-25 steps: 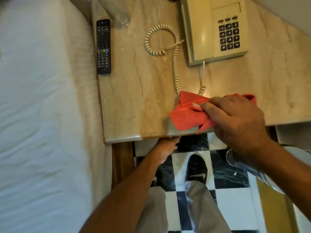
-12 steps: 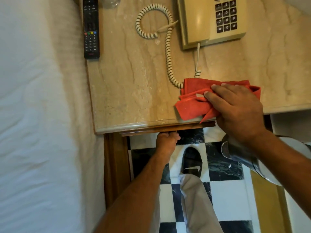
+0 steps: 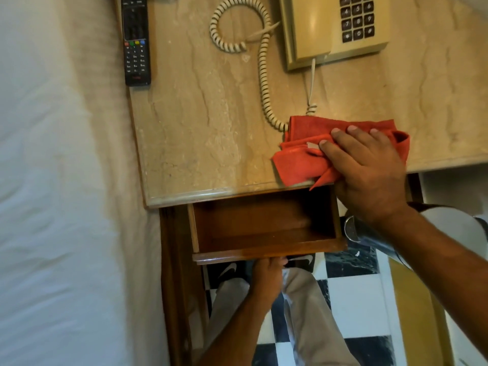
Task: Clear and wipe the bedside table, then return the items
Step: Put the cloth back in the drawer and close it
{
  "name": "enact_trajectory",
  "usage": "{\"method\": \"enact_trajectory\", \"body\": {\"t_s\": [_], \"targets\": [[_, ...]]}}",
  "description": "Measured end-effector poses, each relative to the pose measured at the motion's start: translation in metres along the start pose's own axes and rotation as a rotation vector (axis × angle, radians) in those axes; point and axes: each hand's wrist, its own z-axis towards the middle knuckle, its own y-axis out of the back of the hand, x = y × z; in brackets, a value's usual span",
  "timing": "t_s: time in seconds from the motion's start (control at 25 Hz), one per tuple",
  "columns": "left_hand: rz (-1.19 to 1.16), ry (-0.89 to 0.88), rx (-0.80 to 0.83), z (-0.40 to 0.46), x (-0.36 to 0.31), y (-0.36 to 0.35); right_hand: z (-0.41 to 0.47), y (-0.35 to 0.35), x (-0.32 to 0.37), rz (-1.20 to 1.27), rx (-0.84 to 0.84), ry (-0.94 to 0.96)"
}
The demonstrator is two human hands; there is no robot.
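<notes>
Red cloth (image 3: pixel 317 151): bunched at the near edge of the counter (image 3: pixel 211 133), toward the right; one corner hanging over that edge above the drawer.
Right hand (image 3: pixel 369 170): pressed flat on the cloth, fingers spread forward over it, thumb side at the cloth's white tag; pinning it down, not gripping it in a fist.
Left hand (image 3: pixel 266 276): below the counter, curled at the front lip of the drawer (image 3: pixel 264 228); fingers hidden under the lip, so a full grasp cannot be told for certain, though pulling looks likely.
Drawer: out from under the near edge, wooden, nothing seen inside the part that shows.
Remote (image 3: pixel 135 40): at the far left corner of the counter, hard by the bed (image 3: pixel 52 180); long axis running front to back, parallel with the left edge.
Phone (image 3: pixel 335 30): at the far edge, right of centre; coiled cord (image 3: pixel 264 80) looping forward and ending just beside the cloth's left end.
Key relation: remote lying forward and well to the left of both hands, nearer the left hand's side; phone straight ahead of the right hand, nearer to it.
Judgement: counter not yet cleared; lifting the remote along its long sides probably best suited to the left hand once free of the drawer.
Risk: cord touching the cloth's edge, likely to snag in a wipe.
</notes>
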Motion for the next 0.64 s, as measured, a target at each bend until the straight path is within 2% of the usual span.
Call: {"method": "enact_trajectory", "body": {"t_s": [0.12,0.2,0.32,0.36,0.4,0.48,0.56,0.6,0.64], "targets": [[-0.095,-0.001,0.006,-0.012,0.01,0.05,-0.013,0.0,0.03,0.092,-0.057,-0.031],[-0.098,0.088,0.029,-0.012,0.008,0.089,-0.032,-0.01,0.062,0.122,-0.073,0.052],[-0.071,0.177,0.07,-0.022,0.001,0.124,-0.066,-0.045,0.103,0.171,0.113,0.234],[0.045,0.147,0.024,-0.023,0.002,0.128,-0.073,-0.054,0.109,0.202,0.195,0.261],[0.29,0.072,-0.017,-0.027,0.0,0.129,-0.071,-0.059,0.112,0.231,0.255,0.246],[0.823,-0.112,-0.066,-0.037,-0.003,0.13,-0.056,-0.056,0.117,0.274,0.43,0.058],[1.107,-0.227,-0.14,-0.047,-0.011,0.133,-0.039,-0.054,0.116,0.287,0.715,-0.128],[1.194,-0.275,-0.18,-0.052,-0.018,0.131,-0.032,-0.052,0.115,0.287,0.732,-0.142],[1.285,-0.326,-0.202,-0.056,-0.023,0.13,-0.027,-0.049,0.115,0.28,0.679,-0.12]]}}
